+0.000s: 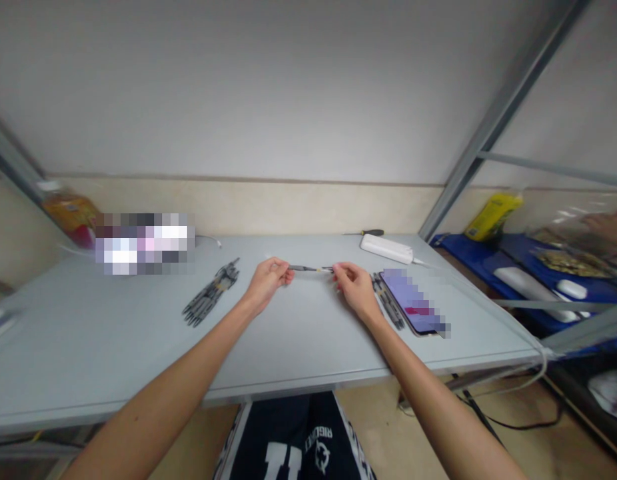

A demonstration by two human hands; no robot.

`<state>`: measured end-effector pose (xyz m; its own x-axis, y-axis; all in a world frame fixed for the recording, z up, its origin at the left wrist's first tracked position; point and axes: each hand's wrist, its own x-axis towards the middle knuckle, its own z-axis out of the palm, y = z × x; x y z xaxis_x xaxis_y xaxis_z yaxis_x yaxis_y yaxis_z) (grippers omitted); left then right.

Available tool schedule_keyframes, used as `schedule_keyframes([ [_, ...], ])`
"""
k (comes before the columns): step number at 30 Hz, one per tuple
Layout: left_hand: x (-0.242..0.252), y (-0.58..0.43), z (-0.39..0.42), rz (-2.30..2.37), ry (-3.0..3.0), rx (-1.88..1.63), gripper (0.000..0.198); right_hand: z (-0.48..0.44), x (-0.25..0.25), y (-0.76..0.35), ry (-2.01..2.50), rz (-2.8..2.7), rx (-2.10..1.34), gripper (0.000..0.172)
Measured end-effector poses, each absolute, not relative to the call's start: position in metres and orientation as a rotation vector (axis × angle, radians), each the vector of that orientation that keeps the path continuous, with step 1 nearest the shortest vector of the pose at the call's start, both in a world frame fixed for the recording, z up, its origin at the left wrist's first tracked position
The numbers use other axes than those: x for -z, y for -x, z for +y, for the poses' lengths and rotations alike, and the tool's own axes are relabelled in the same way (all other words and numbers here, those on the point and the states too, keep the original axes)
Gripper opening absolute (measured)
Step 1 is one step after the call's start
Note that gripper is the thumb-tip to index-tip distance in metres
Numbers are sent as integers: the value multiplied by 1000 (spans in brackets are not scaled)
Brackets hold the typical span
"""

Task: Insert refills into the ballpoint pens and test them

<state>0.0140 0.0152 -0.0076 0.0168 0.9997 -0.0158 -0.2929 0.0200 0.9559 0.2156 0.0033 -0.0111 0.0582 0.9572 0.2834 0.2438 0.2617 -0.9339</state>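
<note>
My left hand (268, 279) and my right hand (352, 283) are both closed around the two ends of a thin dark pen (311, 269), held level just above the pale grey table (138, 347). A bundle of dark pens (211, 294) lies on the table left of my left hand. More dark pens (388, 301) lie right beside my right hand, next to a phone (413, 302).
A white power adapter (386, 248) and a black-handled screwdriver (371, 233) lie at the table's back right. A bottle (71, 215) stands at the back left. A metal post (481, 133) rises on the right; beyond it a blue surface (493, 263) holds a yellow bag (492, 216).
</note>
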Motion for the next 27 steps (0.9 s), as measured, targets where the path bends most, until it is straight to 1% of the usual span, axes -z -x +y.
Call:
schedule_keyframes([
  [5, 8, -14, 15, 984, -972, -1332, 17, 4, 11, -217, 1147, -1412, -842, 27],
  [9, 8, -13, 15, 985, -957, -1340, 16, 4, 11, -216, 1098, -1352, -910, 34],
  [14, 7, -13, 15, 1001, -952, -1337, 16, 4, 11, -215, 1167, -1321, -992, 33],
  [27, 10, -13, 17, 1024, -990, -1323, 19, 5, 10, -218, 1093, -1346, -813, 19],
])
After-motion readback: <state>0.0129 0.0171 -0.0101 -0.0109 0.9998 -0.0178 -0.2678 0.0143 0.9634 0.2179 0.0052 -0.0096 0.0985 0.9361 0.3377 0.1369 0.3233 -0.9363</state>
